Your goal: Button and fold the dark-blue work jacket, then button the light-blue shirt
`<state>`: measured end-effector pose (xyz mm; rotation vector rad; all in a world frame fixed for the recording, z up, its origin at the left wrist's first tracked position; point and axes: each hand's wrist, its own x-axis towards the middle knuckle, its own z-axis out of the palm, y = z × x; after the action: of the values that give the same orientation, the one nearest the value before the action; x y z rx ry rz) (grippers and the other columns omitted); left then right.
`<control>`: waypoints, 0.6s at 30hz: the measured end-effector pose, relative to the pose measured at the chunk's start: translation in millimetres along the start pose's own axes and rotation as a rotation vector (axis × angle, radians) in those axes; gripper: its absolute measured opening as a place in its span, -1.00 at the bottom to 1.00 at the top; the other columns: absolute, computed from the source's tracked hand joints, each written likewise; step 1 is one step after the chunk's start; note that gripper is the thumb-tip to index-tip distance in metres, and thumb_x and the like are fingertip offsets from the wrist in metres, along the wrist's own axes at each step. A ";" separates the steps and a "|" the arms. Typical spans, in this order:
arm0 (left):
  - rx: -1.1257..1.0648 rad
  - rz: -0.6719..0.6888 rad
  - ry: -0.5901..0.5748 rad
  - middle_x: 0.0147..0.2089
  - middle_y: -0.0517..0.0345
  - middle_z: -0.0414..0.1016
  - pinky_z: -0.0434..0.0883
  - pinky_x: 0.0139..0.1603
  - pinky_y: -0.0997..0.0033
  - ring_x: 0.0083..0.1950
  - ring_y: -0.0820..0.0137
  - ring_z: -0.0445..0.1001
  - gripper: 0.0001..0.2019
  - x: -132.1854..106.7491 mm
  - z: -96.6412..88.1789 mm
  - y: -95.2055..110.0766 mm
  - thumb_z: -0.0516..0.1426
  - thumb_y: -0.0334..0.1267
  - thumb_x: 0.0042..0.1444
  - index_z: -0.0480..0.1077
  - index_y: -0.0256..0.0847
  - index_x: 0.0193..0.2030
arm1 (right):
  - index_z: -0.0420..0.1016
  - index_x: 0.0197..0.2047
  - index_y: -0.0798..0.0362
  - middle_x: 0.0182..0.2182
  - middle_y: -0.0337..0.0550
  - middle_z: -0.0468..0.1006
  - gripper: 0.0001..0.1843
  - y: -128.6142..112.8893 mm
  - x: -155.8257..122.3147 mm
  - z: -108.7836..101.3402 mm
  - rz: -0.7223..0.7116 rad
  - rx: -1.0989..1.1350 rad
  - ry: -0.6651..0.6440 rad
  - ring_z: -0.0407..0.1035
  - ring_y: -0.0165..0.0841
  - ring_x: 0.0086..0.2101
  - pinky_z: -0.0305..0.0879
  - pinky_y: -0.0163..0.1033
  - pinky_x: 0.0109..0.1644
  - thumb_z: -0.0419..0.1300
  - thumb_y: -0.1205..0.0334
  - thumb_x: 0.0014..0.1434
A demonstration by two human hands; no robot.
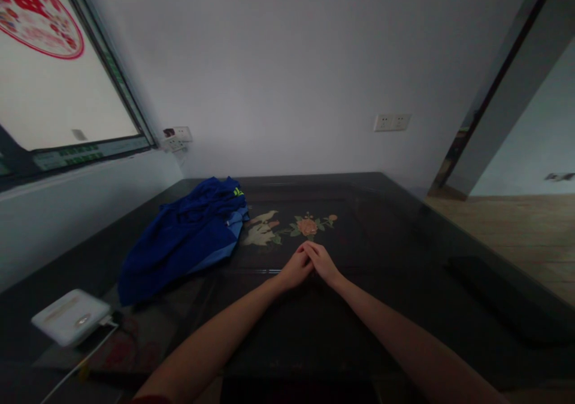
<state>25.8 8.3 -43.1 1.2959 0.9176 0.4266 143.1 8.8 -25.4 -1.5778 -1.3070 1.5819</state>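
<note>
My left hand [295, 269] and my right hand [322, 262] meet over the dark table [395, 308], near its middle. Their fingers are folded together, the right ones lying over the left fingertips. Both hands look closed, and no object shows between them; the palms are hidden. Just beyond the fingertips is a flower and bird picture [307, 227] on the tabletop. To the left lies a crumpled blue garment [179, 242] with lighter blue panels and a small yellow-green mark, apart from my hands.
A white box-shaped device [72, 317] with a white cable [85, 359] sits at the near left. At the right edge is a flat black object [503, 296]. A wall with sockets [392, 122] stands behind the table, and a window [58, 81] is on the left.
</note>
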 end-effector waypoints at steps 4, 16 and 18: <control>0.059 0.026 0.024 -0.24 -0.01 0.46 0.37 -0.03 0.29 -0.12 0.30 0.40 -0.84 -0.4 -1.0 2.1 0.02 -0.37 0.12 0.41 -0.35 -0.27 | 0.42 -0.43 0.06 -0.46 -0.20 0.46 -0.66 -2.9 -1.2 -0.9 -0.004 -0.019 0.006 0.35 -0.34 -0.36 0.23 -0.28 -0.23 -0.03 0.09 0.24; 0.148 0.024 -0.019 -0.17 -0.07 0.51 0.39 -0.04 0.30 -0.11 0.29 0.45 -0.76 -2.3 -0.8 7.0 -0.04 -0.36 0.18 0.43 -0.35 -0.18 | 0.48 -0.42 0.07 -0.44 -0.14 0.51 -0.59 -2.6 -1.0 -0.3 0.004 0.001 0.017 0.39 -0.30 -0.34 0.26 -0.24 -0.18 -0.05 0.02 0.24; 0.188 0.002 -0.034 -0.21 -0.06 0.52 0.40 -0.07 0.32 -0.16 0.31 0.46 -0.76 -2.7 -1.8 10.3 -0.05 -0.36 0.19 0.43 -0.35 -0.20 | 0.50 -0.42 0.08 -0.42 -0.10 0.53 -0.54 -2.3 -1.2 0.1 0.008 0.027 0.020 0.41 -0.29 -0.32 0.26 -0.20 -0.12 -0.07 -0.01 0.25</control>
<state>25.0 10.1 -32.4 1.4711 0.9452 0.3244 142.7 8.6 -22.9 -1.5800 -1.2647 1.5786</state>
